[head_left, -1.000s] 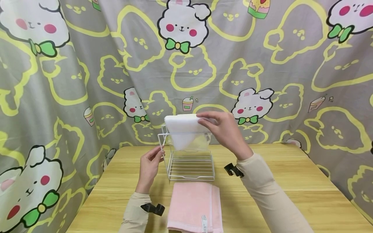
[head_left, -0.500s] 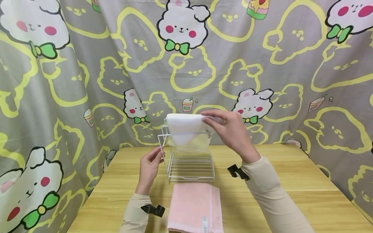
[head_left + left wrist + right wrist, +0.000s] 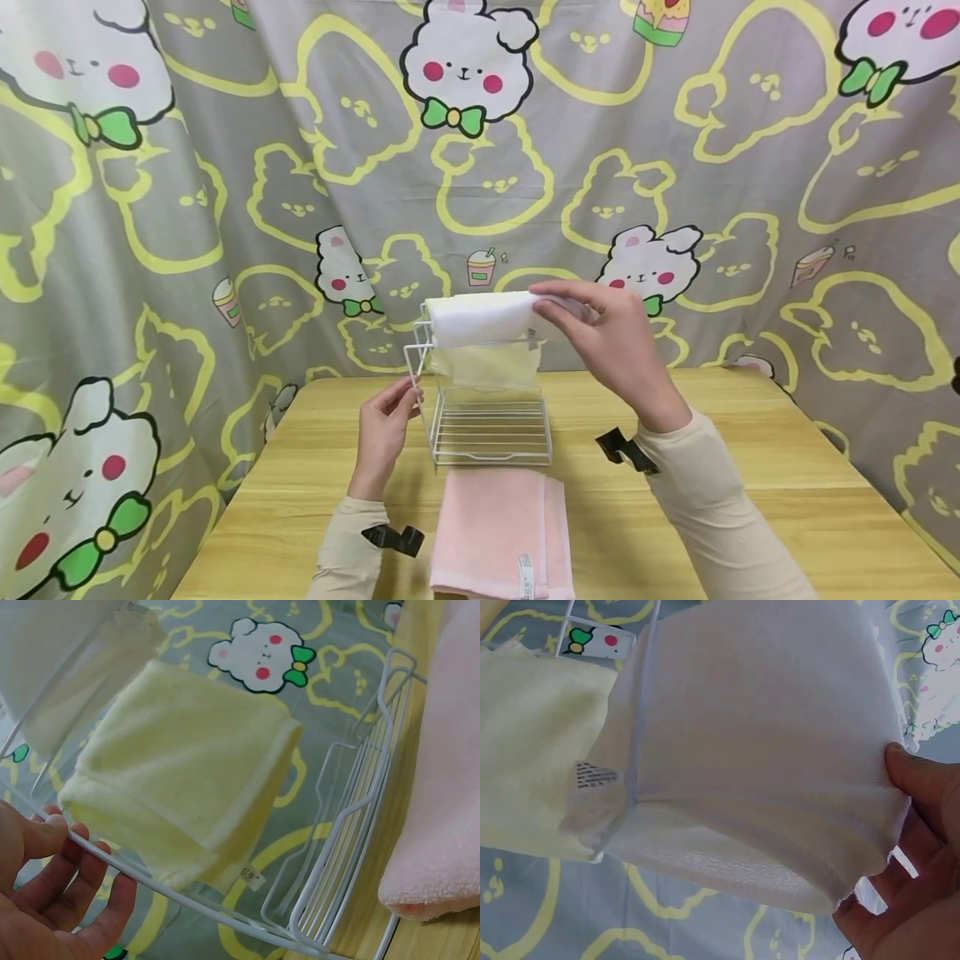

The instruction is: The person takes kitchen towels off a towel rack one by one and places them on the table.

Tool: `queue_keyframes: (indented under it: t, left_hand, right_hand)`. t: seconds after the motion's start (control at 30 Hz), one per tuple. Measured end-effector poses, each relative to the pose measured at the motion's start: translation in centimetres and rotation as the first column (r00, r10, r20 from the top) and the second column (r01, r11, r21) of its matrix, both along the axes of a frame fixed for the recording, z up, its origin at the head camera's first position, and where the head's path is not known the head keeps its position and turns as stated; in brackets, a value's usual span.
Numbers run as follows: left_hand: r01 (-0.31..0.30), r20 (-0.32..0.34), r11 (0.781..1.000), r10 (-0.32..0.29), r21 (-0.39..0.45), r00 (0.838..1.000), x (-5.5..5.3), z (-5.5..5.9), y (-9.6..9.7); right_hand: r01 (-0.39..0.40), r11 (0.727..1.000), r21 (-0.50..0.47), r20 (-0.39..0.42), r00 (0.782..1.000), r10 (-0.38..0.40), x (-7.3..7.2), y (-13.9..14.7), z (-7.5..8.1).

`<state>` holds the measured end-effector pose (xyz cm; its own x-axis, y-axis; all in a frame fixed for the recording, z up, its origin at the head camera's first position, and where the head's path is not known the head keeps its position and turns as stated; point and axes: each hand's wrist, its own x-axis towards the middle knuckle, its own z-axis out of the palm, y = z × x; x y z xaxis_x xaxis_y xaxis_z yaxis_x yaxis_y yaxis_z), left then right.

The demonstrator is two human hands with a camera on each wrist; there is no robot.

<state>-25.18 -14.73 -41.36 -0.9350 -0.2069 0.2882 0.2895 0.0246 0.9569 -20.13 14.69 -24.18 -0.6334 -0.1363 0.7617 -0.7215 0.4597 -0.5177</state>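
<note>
From where I stand, the person's right hand (image 3: 618, 350) pinches the right end of a soft white folded cloth (image 3: 480, 321) between thumb and fingers. The cloth is up at the top of a white wire rack (image 3: 491, 457), with a wire bar crossing in front of it. A pale yellow folded cloth (image 3: 180, 765) with a small printed tag shows below it, above the rack's barred base. The left hand (image 3: 386, 425) has its thumb and fingers closed around a wire at the rack's left side. Nearer the person, a pink folded towel (image 3: 495, 525) with a white label lies flat on the wood-grain table (image 3: 817, 500).
</note>
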Motion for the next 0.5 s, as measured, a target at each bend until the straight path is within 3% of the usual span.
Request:
queue_keyframes:
  t: [0.23, 0.5]
  left_hand:
    - [-0.007, -0.013, 1.000, 0.007, -0.006, 1.000, 0.0, -0.1, 0.0]
    - [-0.024, -0.020, 1.000, 0.023, -0.012, 1.000, -0.1, -0.2, 0.1]
  right_hand:
    - [0.000, 1.000, 0.005, -0.067, 0.998, 0.000, 1.0, 0.5, 0.7]
    - [-0.008, 1.000, -0.023, -0.072, 0.997, 0.006, 2.5, 1.3, 0.9]
